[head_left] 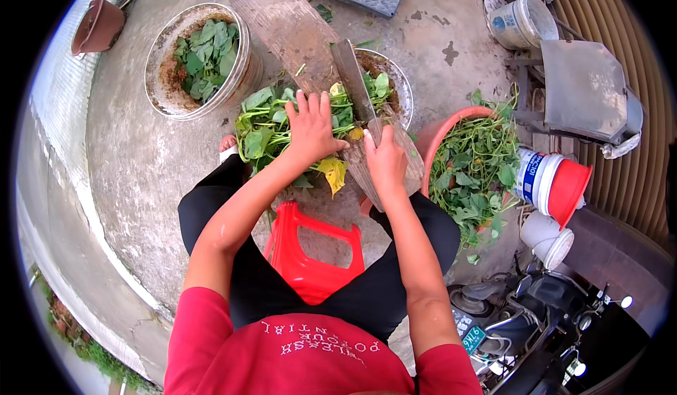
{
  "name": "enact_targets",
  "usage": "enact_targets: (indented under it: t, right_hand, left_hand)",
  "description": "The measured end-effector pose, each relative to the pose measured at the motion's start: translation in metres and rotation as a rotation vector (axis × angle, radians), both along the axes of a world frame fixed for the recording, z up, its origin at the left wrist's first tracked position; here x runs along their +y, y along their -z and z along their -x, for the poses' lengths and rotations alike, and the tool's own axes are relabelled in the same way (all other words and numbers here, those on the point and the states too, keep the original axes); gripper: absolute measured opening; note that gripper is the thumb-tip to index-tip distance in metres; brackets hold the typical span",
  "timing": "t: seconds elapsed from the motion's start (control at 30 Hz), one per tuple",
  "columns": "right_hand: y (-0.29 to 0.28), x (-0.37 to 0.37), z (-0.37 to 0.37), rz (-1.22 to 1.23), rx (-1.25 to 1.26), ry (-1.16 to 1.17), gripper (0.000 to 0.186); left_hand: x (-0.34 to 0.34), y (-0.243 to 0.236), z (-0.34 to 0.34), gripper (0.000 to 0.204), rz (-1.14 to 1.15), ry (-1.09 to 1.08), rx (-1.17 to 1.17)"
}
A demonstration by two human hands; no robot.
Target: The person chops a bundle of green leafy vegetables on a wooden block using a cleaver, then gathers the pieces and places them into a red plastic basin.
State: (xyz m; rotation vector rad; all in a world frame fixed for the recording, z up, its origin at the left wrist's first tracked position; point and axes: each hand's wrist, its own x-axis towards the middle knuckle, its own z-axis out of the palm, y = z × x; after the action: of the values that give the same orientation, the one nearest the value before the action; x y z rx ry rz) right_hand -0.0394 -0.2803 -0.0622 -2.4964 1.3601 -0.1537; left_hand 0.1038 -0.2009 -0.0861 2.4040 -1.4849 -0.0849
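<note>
Resting on the leafy greens (259, 128), the left hand (312, 125) is spreading its fingers apart; the right hand (386, 161) is clamping the knife (354, 77) by its handle. The blade is pointing far and slightly left, standing across the greens' left-right length, just right of the left hand.

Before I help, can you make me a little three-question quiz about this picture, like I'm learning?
1. What do the right fingers hold?
2. True or false: the left fingers are curled into a fist.
3. What holds the heap of leafy vines by the right knee?
A) brown bucket
B) orange tub
C) red stool

Key:
1. A big knife.
2. False: they are spread over leafy greens.
3. B.
</note>
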Motion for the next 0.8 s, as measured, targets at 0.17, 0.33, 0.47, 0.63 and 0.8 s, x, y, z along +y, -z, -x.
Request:
enact_targets:
  t: [0.17,0.33,0.47,0.63,0.8]
  right_hand:
    - [-0.031,0.007,-0.010,-0.073,-0.193,-0.032,0.034]
    - [-0.078,0.014,-0.027,-0.049,-0.722,-0.030,0.027]
    - [-0.010,0.014,-0.008,-0.122,-0.022,-0.029,0.031]
    - [-0.027,0.000,-0.016,-0.146,-0.130,-0.049,0.032]
    - [-0.063,0.013,-0.032,-0.009,-0.659,-0.124,0.029]
  left_hand:
    - [-0.001,0.012,-0.002,0.076,-0.151,-0.055,0.034]
    - [-0.004,0.007,-0.003,0.061,-0.114,0.005,-0.025]
    - [0.000,0.007,-0.004,0.062,-0.169,0.027,-0.011]
    - [-0.009,0.019,0.005,0.063,-0.188,0.005,0.006]
    - [-0.006,0.009,-0.003,0.062,-0.105,0.010,-0.042]
